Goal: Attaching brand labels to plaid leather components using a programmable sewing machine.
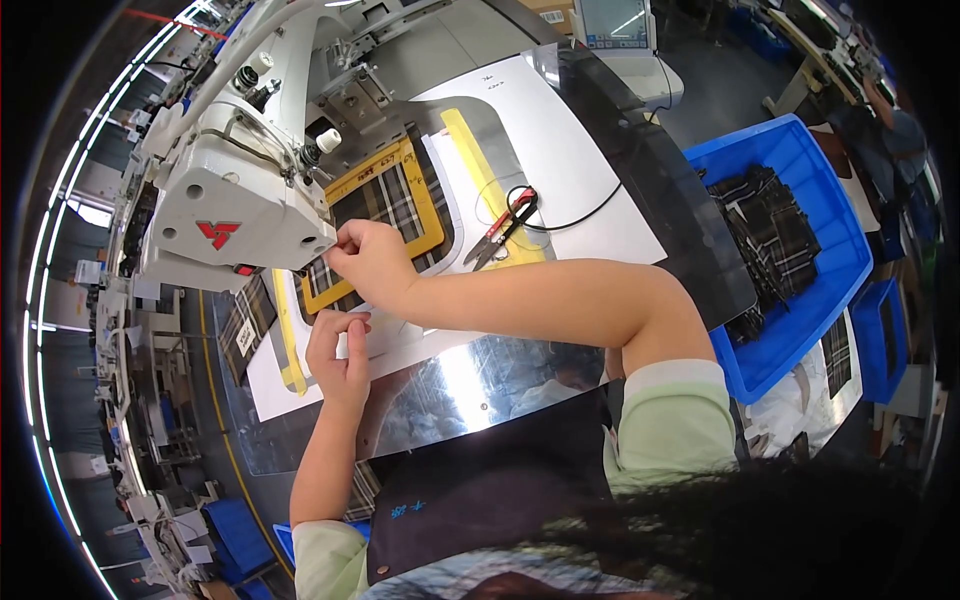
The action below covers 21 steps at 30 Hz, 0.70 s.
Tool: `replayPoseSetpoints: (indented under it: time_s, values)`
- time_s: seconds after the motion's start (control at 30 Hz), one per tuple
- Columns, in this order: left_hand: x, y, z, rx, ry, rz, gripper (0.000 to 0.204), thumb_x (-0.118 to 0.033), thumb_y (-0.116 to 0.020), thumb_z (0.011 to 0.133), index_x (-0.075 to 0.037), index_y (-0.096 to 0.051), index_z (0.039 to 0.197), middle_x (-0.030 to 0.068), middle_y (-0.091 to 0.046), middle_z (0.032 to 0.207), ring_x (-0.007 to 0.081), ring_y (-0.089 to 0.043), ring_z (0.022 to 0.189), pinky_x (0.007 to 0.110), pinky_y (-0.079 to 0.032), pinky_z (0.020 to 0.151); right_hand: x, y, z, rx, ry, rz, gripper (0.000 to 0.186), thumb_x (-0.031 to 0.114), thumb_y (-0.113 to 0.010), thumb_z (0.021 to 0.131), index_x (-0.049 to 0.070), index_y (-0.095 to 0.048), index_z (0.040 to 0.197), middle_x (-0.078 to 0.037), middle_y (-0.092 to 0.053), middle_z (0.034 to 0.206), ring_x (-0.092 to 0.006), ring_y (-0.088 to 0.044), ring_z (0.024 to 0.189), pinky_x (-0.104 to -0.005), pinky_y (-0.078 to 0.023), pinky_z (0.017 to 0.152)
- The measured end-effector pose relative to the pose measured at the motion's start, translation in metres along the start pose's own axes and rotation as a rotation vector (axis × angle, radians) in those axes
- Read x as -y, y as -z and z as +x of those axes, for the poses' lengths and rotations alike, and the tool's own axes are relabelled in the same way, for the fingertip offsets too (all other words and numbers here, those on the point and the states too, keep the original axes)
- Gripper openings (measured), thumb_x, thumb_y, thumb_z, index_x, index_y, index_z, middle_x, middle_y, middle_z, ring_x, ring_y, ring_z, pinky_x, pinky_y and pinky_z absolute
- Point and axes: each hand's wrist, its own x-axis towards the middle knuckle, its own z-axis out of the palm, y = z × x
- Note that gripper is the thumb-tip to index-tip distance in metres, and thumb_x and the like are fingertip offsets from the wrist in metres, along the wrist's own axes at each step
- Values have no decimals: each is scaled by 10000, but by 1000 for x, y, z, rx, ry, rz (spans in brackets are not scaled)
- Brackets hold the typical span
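Observation:
My right hand reaches across to the needle area of a white industrial sewing machine, its thumb and fingers pinched together over the near part of a yellow clamping frame. Dark plaid fabric shows inside that frame. Just below, my left hand hovers over the near edge of the work plate with fingers curled and thumb close to the index fingertip. Whatever either hand pinches is too small or hidden to make out. Red-handled thread snips lie right of the frame.
A blue bin with plaid pieces stands at the right. Under the frame lies a white sheet with yellow strips. A shiny metal plate borders the near side. Another plaid piece lies at left; a screen stands behind.

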Motion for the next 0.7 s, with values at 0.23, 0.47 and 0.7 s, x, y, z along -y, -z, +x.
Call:
replayPoseSetpoints:
  time_s: [0.23,0.47,0.7]
  values:
    - [-2,4,-1,-4,38,-16,94,-32,-548,849,14,-610,795,92,-579,726,177,-534,661,273,-407,636,-6,16,0,74,73,-4,176,139,-611,847,-28,-645,889,-50,-620,726,-91,-523,662,-243,-427,609]
    - [-5,5,-1,-26,-1,-36,89,-31,-553,842,8,-617,795,79,-570,693,168,-523,641,269,-393,608,10,24,37,75,77,-165,201,158,-610,847,-19,-656,930,-67,-656,796,-116,-573,716,-264,-451,655]
    - [-5,11,5,62,50,-91,138,20,-518,848,-1,-623,935,99,-619,904,188,-594,712,276,-493,641,7,35,35,241,-88,-468,190,165,-643,809,-9,-690,868,-118,-670,791,-175,-608,707,-291,-475,679]
